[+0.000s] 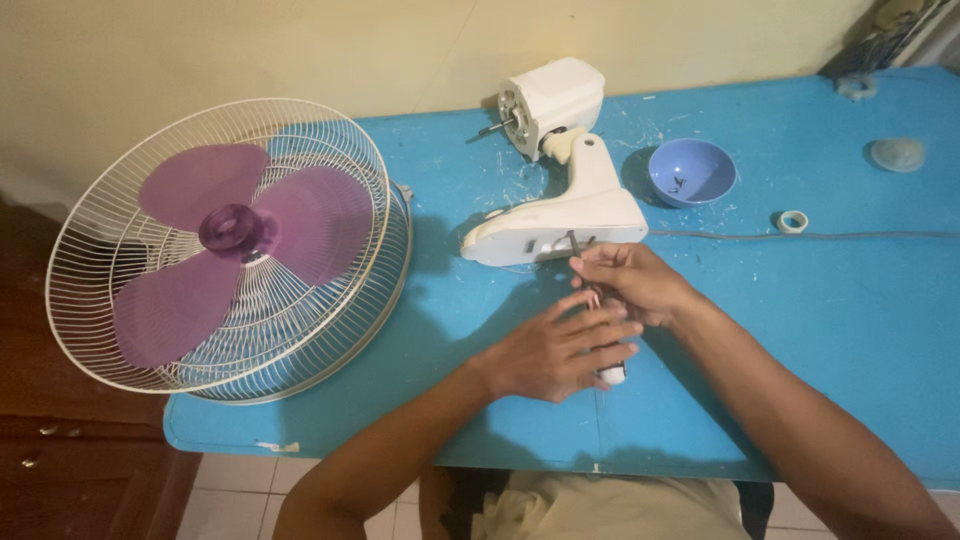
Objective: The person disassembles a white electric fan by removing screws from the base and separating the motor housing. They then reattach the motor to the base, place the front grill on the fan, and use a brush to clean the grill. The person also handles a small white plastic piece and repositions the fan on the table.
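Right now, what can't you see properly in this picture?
- Head view: the small white-tipped part under the left hand is mostly covered by the fingers.
- What the right hand pinches is too small to tell.
- The bits inside the blue bowl are too tiny to identify.
- The dark things at the top right corner are cut off by the edge.

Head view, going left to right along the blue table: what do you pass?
White fan guard with purple blades → white fan motor and stand body → blue bowl → small tape roll → pale round cap. The hands, in front of the stand, are left out.
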